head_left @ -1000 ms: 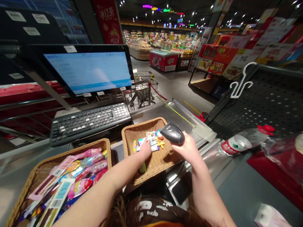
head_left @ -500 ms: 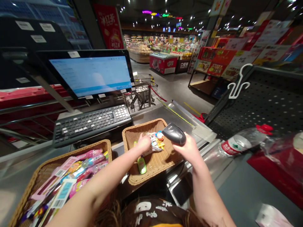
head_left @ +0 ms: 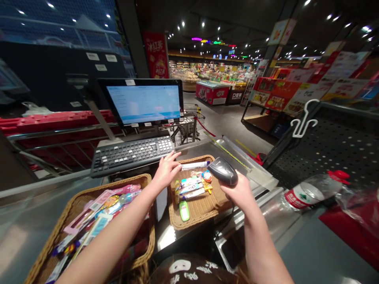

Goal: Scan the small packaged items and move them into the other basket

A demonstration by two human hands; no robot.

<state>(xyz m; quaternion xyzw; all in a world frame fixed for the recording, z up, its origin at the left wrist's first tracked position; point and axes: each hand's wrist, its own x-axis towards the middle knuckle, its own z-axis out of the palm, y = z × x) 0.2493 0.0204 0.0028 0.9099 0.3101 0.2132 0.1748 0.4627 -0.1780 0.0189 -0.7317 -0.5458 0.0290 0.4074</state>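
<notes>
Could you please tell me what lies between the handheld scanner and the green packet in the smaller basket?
In the head view, small colourful packets lie between the handheld scanner and the green packet.

The left forearm (head_left: 118, 232) reaches in from the lower left, ending in an open left hand (head_left: 167, 169), palm down, its fingers (head_left: 173, 159) spread, well left of the handheld barcode scanner (head_left: 222, 171). The right hand (head_left: 239, 193) rises from the lower right, its fingers (head_left: 229, 188) curled around the scanner.
</notes>
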